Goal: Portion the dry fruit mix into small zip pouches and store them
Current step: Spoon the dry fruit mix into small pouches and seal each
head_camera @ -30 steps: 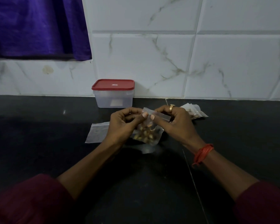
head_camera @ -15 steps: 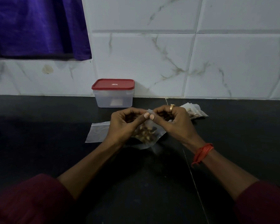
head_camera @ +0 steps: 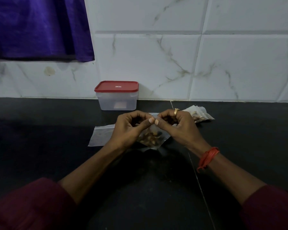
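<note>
At the centre of the frame, the left hand (head_camera: 128, 128) and the right hand (head_camera: 178, 127) meet over a small clear plastic zip pouch of brown dry fruit mix (head_camera: 150, 138). Both hands have curled fingers and pinch the pouch's top edge, thumb tips side by side and almost touching. The pouch hangs tilted below them, its lower corner close to the black stone counter (head_camera: 40, 130); whether it touches cannot be told.

Just left of the hands, a flat clear zip pouch (head_camera: 101, 136) lies on the counter, partly hidden by the left hand. Right of the hands, a small heap of filled clear pouches (head_camera: 200, 114) lies near the wall.

Above centre, a translucent plastic box with a red lid (head_camera: 116, 97) stands closed against the white marble-veined tiles (head_camera: 156, 63). A purple cloth (head_camera: 37, 27) hangs in the upper left. The right hand wears a gold ring (head_camera: 176, 111), and an orange-red thread band (head_camera: 208, 156) circles its wrist.
</note>
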The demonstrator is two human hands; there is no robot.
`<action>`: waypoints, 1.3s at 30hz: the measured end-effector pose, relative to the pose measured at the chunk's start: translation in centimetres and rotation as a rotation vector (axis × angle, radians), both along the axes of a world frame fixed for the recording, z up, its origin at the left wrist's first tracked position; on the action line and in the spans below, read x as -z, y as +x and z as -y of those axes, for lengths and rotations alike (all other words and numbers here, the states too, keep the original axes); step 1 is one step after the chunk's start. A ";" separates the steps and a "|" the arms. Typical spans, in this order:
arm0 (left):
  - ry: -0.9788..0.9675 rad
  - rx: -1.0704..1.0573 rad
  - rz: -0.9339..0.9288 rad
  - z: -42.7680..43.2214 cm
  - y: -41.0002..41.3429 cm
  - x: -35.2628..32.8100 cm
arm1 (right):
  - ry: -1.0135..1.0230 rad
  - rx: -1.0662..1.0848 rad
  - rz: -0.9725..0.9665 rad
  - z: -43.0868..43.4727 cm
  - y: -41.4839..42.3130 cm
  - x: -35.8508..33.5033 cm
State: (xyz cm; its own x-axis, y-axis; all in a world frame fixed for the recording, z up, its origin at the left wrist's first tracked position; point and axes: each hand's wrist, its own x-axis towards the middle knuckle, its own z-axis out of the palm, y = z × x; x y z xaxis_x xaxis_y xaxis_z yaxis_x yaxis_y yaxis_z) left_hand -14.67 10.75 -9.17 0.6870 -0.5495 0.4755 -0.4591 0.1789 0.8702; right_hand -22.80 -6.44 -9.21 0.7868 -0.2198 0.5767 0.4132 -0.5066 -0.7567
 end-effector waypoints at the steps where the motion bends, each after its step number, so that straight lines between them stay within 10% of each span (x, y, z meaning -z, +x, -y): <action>1: 0.001 -0.006 0.001 0.0 0.0 0.0 | -0.003 0.000 0.000 0.0 0.0 0.0; 39: -0.099 -0.047 -0.095 -0.1 0.3 -0.3 | 0.053 -0.018 -0.037 0.6 0.0 -0.3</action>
